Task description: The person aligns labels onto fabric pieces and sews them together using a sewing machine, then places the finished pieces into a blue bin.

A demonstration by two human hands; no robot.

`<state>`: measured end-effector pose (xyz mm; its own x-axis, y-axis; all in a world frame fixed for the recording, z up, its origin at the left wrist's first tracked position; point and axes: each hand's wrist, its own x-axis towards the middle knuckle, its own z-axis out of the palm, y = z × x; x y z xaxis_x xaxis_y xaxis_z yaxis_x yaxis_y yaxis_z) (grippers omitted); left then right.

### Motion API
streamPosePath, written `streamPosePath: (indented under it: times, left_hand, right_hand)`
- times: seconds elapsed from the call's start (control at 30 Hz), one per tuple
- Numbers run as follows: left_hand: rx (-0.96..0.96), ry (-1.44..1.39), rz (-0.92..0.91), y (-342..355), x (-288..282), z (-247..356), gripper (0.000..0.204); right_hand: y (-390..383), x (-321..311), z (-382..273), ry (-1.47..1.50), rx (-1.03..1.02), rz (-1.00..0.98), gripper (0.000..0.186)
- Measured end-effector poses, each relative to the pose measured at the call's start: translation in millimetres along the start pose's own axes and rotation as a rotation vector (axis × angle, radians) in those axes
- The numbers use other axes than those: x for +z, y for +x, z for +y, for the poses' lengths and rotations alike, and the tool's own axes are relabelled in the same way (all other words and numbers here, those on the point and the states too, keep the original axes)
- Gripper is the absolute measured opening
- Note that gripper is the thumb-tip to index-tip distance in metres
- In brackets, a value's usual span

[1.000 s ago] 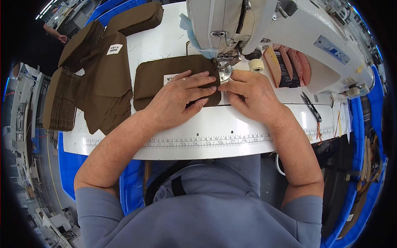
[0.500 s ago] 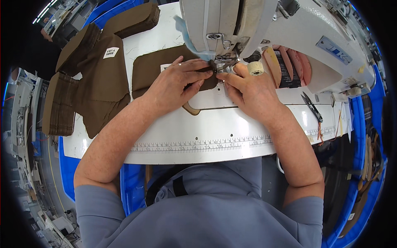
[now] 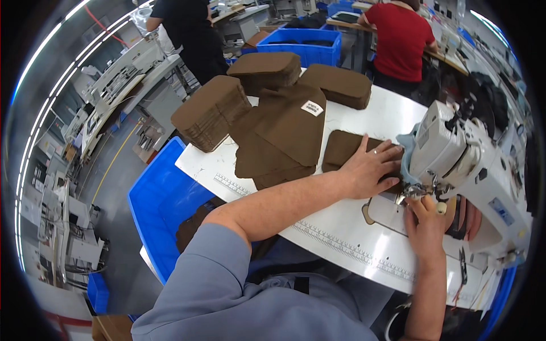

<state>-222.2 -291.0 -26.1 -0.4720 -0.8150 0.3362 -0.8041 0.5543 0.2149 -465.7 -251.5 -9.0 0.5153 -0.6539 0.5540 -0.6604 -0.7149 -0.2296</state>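
My left hand [image 3: 372, 172] lies open on a brown fabric panel [image 3: 340, 146], its fingers spread and palm down. A ring shows on one finger. The panel reaches to the presser foot [image 3: 414, 192] of a white sewing machine [image 3: 435, 150]. Beside that foot, on its near side, is my right hand [image 3: 426, 227]. Its fingers are stretched forward with the thumb apart; the machine partly hides their tips, and no held thing shows. Light blue cloth [image 3: 406, 148] hangs at the left of the machine head. Left of my left hand lie loose brown pieces [image 3: 284, 133] with a white label.
Stacked brown panels [image 3: 207, 111] stand along the table's left and back. Thread snips [image 3: 463, 266] and pink pieces [image 3: 473, 220] lie right of my right hand. A blue bin [image 3: 153, 199] stands left of the table [image 3: 199, 162]. Two people [image 3: 398, 42] are beyond it.
The view has swung to the left, bringing in more of the room. My left fingers, close together near the needle before, are now spread across the panel. My right hand stays by the presser foot.
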Motion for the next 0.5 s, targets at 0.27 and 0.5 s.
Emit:
streamPosePath:
  times: [0.27, 0.5]
  left_hand:
    - [-0.135, 0.089, -0.258, 7.7, -29.0, 20.7, 0.057]
    - [-0.081, 0.412, -0.415, -12.9, -22.5, 43.4, 0.044]
  right_hand:
    - [-0.6, 1.2, -0.6, 0.007, 0.027, -0.032, 0.012]
    - [-3.9, 0.3, 4.1, 0.014, 0.018, -0.028, 0.011]
